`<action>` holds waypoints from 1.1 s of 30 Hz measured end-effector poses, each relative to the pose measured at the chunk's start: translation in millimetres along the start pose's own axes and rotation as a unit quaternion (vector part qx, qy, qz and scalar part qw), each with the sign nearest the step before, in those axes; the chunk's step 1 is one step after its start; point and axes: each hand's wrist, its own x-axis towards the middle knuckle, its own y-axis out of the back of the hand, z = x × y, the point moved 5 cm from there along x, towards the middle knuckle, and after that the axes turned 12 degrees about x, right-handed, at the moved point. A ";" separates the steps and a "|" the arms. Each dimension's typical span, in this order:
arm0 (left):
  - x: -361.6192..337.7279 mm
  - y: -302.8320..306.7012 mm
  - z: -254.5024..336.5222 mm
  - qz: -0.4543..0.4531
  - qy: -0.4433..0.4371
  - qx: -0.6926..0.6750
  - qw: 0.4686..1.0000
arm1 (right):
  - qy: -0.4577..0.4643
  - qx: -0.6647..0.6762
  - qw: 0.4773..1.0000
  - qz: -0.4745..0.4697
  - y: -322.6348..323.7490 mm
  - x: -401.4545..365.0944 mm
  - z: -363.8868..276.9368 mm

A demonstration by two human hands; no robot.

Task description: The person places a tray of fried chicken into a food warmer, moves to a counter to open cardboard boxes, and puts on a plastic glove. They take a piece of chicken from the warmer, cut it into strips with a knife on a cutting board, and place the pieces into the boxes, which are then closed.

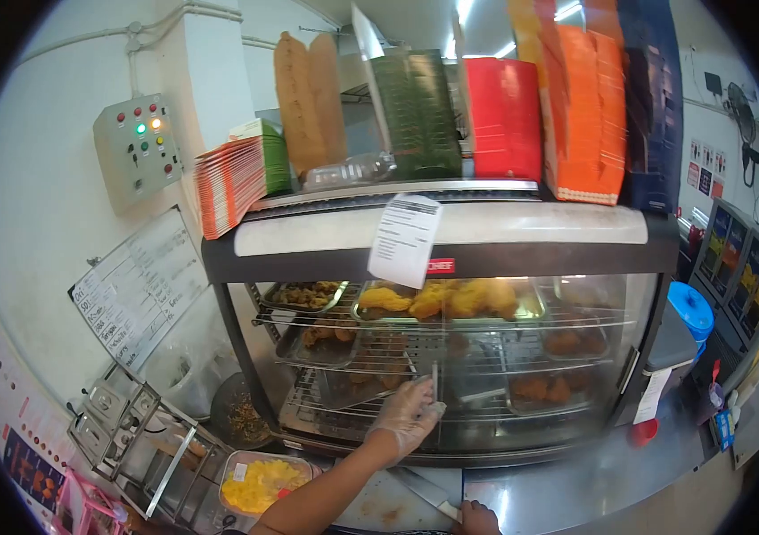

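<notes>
In a clear plastic glove, my left hand (408, 412) reaches up to the front of a heated display cabinet (437, 257). Its fingers are bent round the upright handle (435, 382) of a sliding glass door. Low in view, my bare right hand (479, 517) is closed round the pale handle of a knife (428, 492), whose blade lies over the steel counter. Behind the glass, the top rack carries a tray of yellow-battered fried pieces (442, 299). Browner fried pieces (566, 341) sit in trays on the lower racks.
A tub of yellow food (262, 483) stands left of my forearm, beside a metal rack (152, 446) and a dark bowl (241, 410). Stacked cardboard boxes (500, 120) line the cabinet top. A paper receipt (404, 241) hangs on its front. A red cup (644, 432) stands at right.
</notes>
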 end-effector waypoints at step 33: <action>98.0 177.7 -35.2 0.165 -0.204 0.415 0.871 | -0.006 0.053 0.989 0.141 -9.0 -7.7 -11.0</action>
